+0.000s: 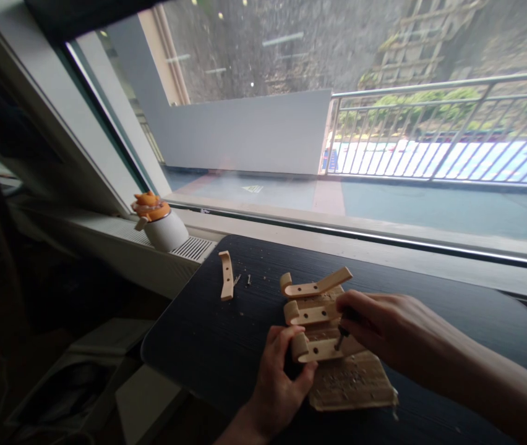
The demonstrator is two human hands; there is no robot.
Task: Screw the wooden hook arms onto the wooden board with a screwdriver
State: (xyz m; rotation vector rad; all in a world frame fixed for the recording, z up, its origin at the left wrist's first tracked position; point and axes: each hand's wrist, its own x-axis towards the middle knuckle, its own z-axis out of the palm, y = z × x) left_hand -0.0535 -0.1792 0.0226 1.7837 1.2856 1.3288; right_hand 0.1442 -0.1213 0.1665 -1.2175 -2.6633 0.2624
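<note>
My right hand (370,318) is closed round a dark-handled screwdriver (341,337). The tool's tip meets a hole in the nearest wooden hook (323,351). At the curled end of that hook, my left hand (284,368) pinches it between thumb and fingers. The hook lies across a wooden board (354,383) strewn with small shavings. Beyond it are a middle wooden hook (312,315) and a far wooden hook (307,289), each with two dark holes. My right fingers partly cover the middle hook's right end.
A loose wooden hook (227,276) lies on the dark table (189,334) at the left, with a few screws (249,280) beside it. A white container with an orange animal-shaped lid (161,222) stands on the sill vent. A large window (254,136) rises behind the table.
</note>
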